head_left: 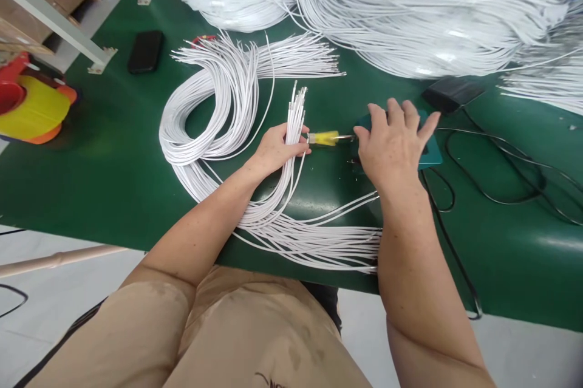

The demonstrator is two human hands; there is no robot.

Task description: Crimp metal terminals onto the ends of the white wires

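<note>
My left hand (279, 150) is closed around a thin bunch of white wires (295, 113), whose ends point up past the fingers. Beside its fingertips is a small yellow piece with a clear end (324, 138); whether the hand grips it too is hard to see. A thin metal rod runs from that piece toward a teal box (433, 156). Over the box lies my right hand (395, 142), fingers spread, covering most of it. The held wires curve out of a larger looped bundle of white wires (175, 127) on the green table (109, 175).
A huge heap of white wires (410, 17) fills the back. A black object (453, 93) and black cables (501, 148) lie right of the teal box. At the left are a black flat case (146, 51), a yellow and red object (36, 105) and a metal frame leg (54, 14).
</note>
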